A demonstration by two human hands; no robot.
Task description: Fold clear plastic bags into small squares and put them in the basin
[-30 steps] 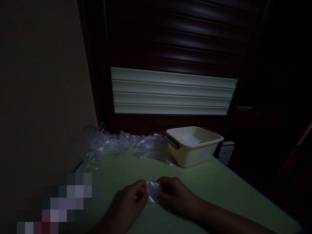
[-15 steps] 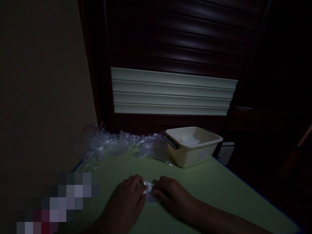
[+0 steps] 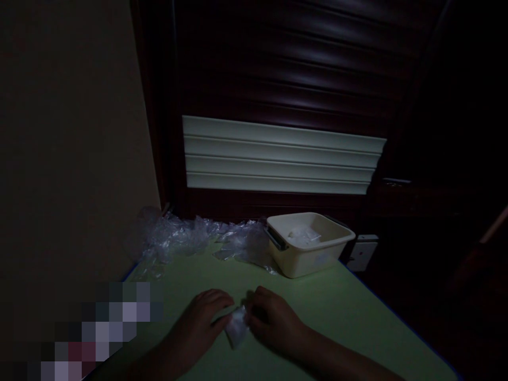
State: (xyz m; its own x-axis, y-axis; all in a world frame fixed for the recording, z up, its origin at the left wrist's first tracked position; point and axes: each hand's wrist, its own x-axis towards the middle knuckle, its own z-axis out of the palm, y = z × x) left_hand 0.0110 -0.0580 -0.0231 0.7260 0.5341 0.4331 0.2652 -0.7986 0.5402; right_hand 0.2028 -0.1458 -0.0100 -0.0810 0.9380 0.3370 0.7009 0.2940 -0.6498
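Observation:
In the dim head view, a small whitish plastic packet (image 3: 237, 329) stands tilted just above or on the green tabletop (image 3: 341, 323), between my two hands. My right hand (image 3: 273, 318) has its fingers curled in a pinch at the packet's upper right edge. On the other side, my left hand (image 3: 200, 325) is open, thumb apart from the fingers, with the thumb tip at the packet's left edge. What the packet contains is too dark to make out.
A cream plastic basin (image 3: 305, 259) with dark handles stands at the table's back right, white packets (image 3: 305, 235) inside. Crumpled clear plastic bags (image 3: 178, 233) pile along the back left. Behind rises a dark slatted door (image 3: 286, 79) with a pale louvred panel. A wall (image 3: 71, 159) borders the left.
The packet has turned from lying flat to a tilted position. My left fingers have loosened from it and moved slightly left. My right hand stays at its edge.

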